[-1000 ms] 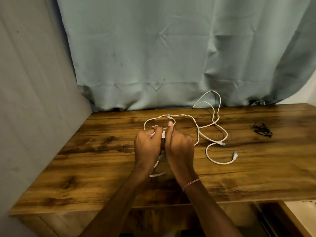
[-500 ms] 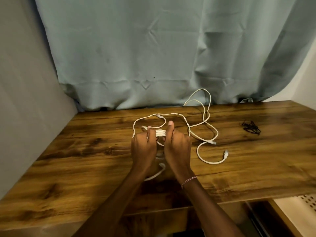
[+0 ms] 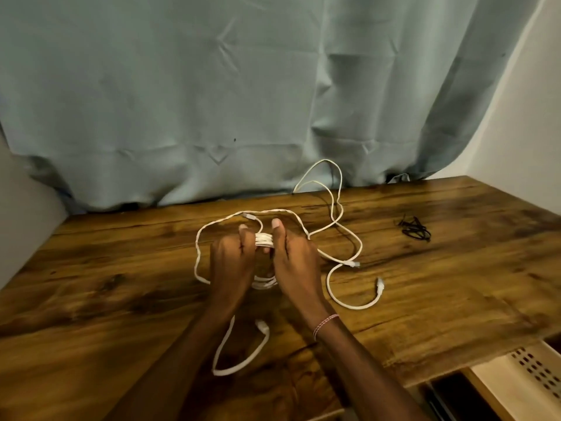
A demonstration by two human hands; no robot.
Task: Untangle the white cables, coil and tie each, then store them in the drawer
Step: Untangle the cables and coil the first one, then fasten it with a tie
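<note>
Nearest, a loose cable tail is draped on the desk. Over its middle, the white cable coil is gripped by curled fingers of the left hand and right hand, likely so the turns are held together; beyond, black ties are laid ready.

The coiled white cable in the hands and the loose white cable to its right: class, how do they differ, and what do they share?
The coiled cable is gathered into tight stacked loops; the loose cable sprawls in wide curves. The left hand and right hand grip the coiled cable; the loose cable lies untouched on the table. Both are thin and white.
</note>
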